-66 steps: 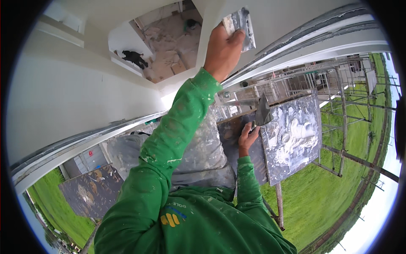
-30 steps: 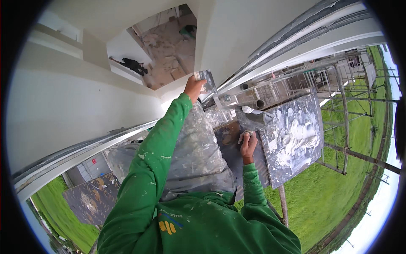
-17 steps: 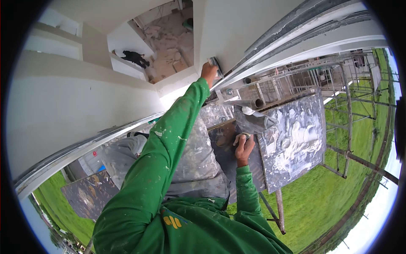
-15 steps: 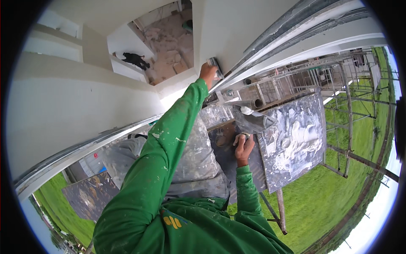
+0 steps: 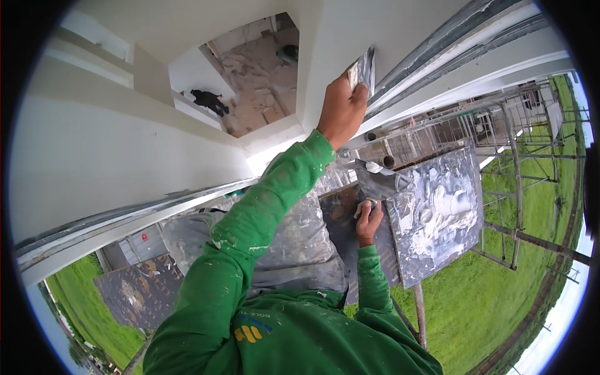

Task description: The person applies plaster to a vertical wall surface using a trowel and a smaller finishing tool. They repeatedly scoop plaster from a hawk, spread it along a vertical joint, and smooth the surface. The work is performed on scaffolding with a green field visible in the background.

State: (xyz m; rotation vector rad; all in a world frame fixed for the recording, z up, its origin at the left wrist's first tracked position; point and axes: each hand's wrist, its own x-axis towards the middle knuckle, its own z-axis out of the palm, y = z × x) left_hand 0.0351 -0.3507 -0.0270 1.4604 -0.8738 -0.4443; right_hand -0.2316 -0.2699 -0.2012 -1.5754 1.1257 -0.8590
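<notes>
My left hand (image 5: 342, 109) grips a flat putty blade (image 5: 364, 70) smeared with grey and white, raised at the white wall surface (image 5: 337, 31) beside the grey-edged frame (image 5: 462, 34). My right hand (image 5: 369, 222) is closed on the handle of a large grey trowel (image 5: 378, 181) with a white lump on its blade, beside a flat board (image 5: 440, 231) spread with thick white paste. My left forearm, in a paint-spattered green sleeve, crosses the middle of the view above my grey, stained trousers (image 5: 294, 250).
A person in dark clothes (image 5: 209, 101) and another in green (image 5: 286, 54) are through the opening on a dusty floor. Metal scaffolding (image 5: 517, 187) runs along the right, above green grass (image 5: 450, 312). Dark stained boards (image 5: 134, 287) lie at the left; pipes and bars line the back.
My left hand dipped lower along the wall and has now moved up and rightward with the blade. My right hand and trowel have shifted slightly; the trowel stays beside the board.
</notes>
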